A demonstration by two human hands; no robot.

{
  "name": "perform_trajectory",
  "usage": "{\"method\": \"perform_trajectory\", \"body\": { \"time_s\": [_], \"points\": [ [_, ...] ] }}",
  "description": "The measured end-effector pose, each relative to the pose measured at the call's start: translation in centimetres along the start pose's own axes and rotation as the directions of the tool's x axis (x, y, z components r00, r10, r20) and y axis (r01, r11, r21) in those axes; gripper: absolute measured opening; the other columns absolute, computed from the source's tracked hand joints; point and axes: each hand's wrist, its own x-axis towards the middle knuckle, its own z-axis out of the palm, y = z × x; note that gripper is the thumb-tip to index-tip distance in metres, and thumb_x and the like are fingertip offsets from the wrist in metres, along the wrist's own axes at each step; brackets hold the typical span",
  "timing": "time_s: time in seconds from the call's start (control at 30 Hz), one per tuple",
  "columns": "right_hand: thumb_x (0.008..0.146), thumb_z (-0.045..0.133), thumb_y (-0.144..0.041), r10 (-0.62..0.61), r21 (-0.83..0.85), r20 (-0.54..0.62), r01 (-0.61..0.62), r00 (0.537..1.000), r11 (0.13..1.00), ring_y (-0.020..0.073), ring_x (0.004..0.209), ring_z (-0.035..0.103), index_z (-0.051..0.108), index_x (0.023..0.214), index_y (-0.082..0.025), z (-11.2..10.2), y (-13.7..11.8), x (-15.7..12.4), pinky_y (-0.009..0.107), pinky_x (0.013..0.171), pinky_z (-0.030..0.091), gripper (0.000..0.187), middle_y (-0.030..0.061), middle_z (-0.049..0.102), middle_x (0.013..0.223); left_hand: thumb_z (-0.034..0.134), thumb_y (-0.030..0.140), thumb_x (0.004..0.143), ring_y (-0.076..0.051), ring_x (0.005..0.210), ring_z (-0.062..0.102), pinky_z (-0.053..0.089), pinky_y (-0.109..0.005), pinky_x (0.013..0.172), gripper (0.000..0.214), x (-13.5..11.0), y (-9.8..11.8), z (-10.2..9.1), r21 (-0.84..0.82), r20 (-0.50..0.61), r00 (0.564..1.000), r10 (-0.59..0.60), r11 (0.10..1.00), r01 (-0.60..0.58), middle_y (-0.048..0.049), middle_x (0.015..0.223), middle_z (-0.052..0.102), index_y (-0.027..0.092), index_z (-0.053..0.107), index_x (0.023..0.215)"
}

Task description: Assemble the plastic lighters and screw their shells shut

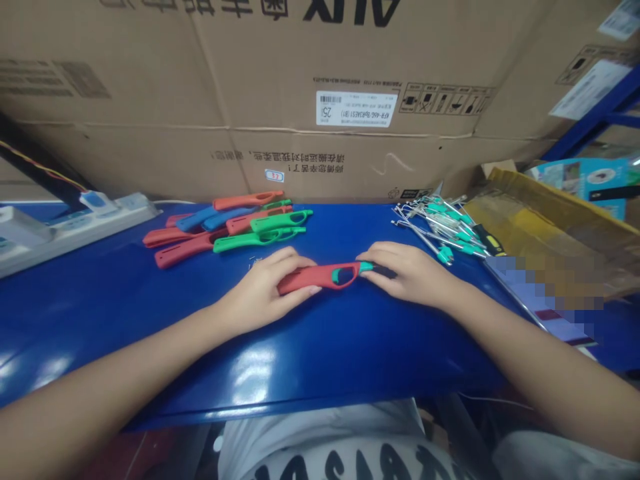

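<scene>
A red long-reach lighter (317,277) is held level between my hands above the blue table. My left hand (273,283) wraps around its handle, thumb along the near side. Teal shows inside its trigger opening. At the other end, a teal piece (366,267) sticks out of the red body, with a dark part beyond it. My right hand (405,270) is closed around that end; its fingers hide part of it, so what the dark part is stays unclear. Left of my hands lies a pile of red, blue and green lighter handles (243,239).
A heap of metal lighter rods with teal pieces (443,223) lies at the back right, near a black-and-yellow handle (490,241) and an open cardboard box (545,230). A white power strip (120,217) stands at left. A large carton (280,87) walls off the back.
</scene>
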Motion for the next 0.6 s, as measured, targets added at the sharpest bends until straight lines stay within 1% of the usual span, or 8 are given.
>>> {"method": "perform_trajectory", "body": {
  "time_s": [0.17, 0.27, 0.37, 0.47, 0.5, 0.53, 0.57, 0.6],
  "points": [
    [0.099, 0.056, -0.035, 0.096, -0.056, 0.231, -0.086, 0.968, 0.995, 0.0215, 0.086, 0.064, 0.068, 0.1, -0.018, -0.8, 0.5, 0.2, 0.03, 0.071, 0.046, 0.021, 0.0071, 0.068, 0.093, 0.06, 0.036, 0.096, -0.019, 0.096, 0.063, 0.053, -0.032, 0.088, 0.031, -0.1, -0.7, 0.5, 0.03, 0.06, 0.998, 0.014, 0.999, -0.015, -0.0066, 0.11, 0.063, 0.019, 0.064, 0.123],
    [0.097, 0.058, -0.036, 0.136, -0.084, 0.292, -0.116, 0.947, 0.99, 0.0211, 0.083, 0.061, 0.066, 0.095, -0.019, -1.4, 0.7, 0.2, 0.029, 0.067, 0.041, 0.02, 0.0066, 0.066, 0.089, 0.06, 0.037, 0.096, -0.022, 0.098, 0.063, 0.054, -0.036, 0.09, 0.034, 0.0, -1.1, 0.6, 0.079, 0.089, 0.996, -0.005, 0.997, -0.002, -0.0081, 0.111, 0.064, 0.018, 0.065, 0.123],
    [0.095, 0.061, -0.041, 0.135, -0.043, 0.309, -0.128, 0.941, 0.991, 0.0193, 0.08, 0.06, 0.067, 0.094, -0.02, -1.9, 1.3, 0.2, 0.028, 0.066, 0.041, 0.023, 0.0055, 0.066, 0.089, 0.059, 0.04, 0.096, -0.024, 0.102, 0.063, 0.053, -0.04, 0.094, 0.037, 0.0, -1.1, 0.7, 0.121, 0.091, 0.996, -0.02, 0.993, 0.009, -0.0094, 0.112, 0.063, 0.017, 0.066, 0.124],
    [0.099, 0.052, -0.043, 0.165, -0.004, 0.229, -0.168, 0.959, 0.986, 0.0195, 0.087, 0.063, 0.071, 0.091, -0.02, -2.6, 2.9, 0.2, 0.032, 0.078, 0.048, 0.031, 0.0071, 0.068, 0.098, 0.057, 0.04, 0.097, -0.024, 0.103, 0.063, 0.053, -0.04, 0.095, 0.036, 0.1, -0.9, 0.6, 0.115, 0.096, 0.995, -0.026, 0.993, 0.015, -0.0097, 0.113, 0.063, 0.018, 0.067, 0.124],
    [0.102, 0.046, -0.039, 0.199, -0.031, 0.162, -0.197, 0.967, 0.98, 0.0207, 0.089, 0.064, 0.072, 0.087, -0.019, -2.9, 3.8, 0.1, 0.034, 0.084, 0.049, 0.036, 0.0086, 0.068, 0.099, 0.057, 0.04, 0.097, -0.024, 0.102, 0.064, 0.054, -0.039, 0.093, 0.036, 0.1, -0.8, 0.6, 0.108, 0.098, 0.995, -0.028, 0.994, 0.018, -0.0096, 0.113, 0.063, 0.019, 0.067, 0.124],
    [0.102, 0.042, -0.035, 0.267, -0.086, 0.071, -0.261, 0.961, 0.962, 0.0234, 0.096, 0.065, 0.073, 0.091, -0.018, -3.3, 4.7, -0.1, 0.038, 0.09, 0.049, 0.036, 0.0109, 0.069, 0.103, 0.056, 0.04, 0.097, -0.023, 0.1, 0.064, 0.054, -0.038, 0.092, 0.036, 0.1, -0.7, 0.5, 0.103, 0.099, 0.995, -0.032, 0.994, 0.022, -0.0095, 0.112, 0.063, 0.019, 0.067, 0.124],
    [0.101, 0.04, -0.03, 0.352, -0.158, -0.026, -0.352, 0.936, 0.923, 0.0264, 0.103, 0.064, 0.073, 0.1, -0.017, -3.9, 5.8, -0.4, 0.041, 0.095, 0.049, 0.035, 0.0132, 0.069, 0.107, 0.057, 0.04, 0.096, -0.023, 0.098, 0.065, 0.055, -0.038, 0.09, 0.037, 0.1, -0.5, 0.5, 0.099, 0.098, 0.995, -0.036, 0.995, 0.026, -0.0095, 0.112, 0.063, 0.019, 0.068, 0.124],
    [0.098, 0.041, -0.026, 0.448, -0.236, -0.107, -0.46, 0.888, 0.856, 0.0297, 0.111, 0.062, 0.07, 0.114, -0.015, -4.5, 6.9, -0.7, 0.045, 0.099, 0.048, 0.035, 0.0159, 0.068, 0.116, 0.057, 0.04, 0.096, -0.023, 0.097, 0.065, 0.056, -0.037, 0.09, 0.037, 0.1, -0.4, 0.4, 0.097, 0.099, 0.994, -0.042, 0.995, 0.033, -0.0095, 0.112, 0.063, 0.018, 0.068, 0.124]
  ]
}}
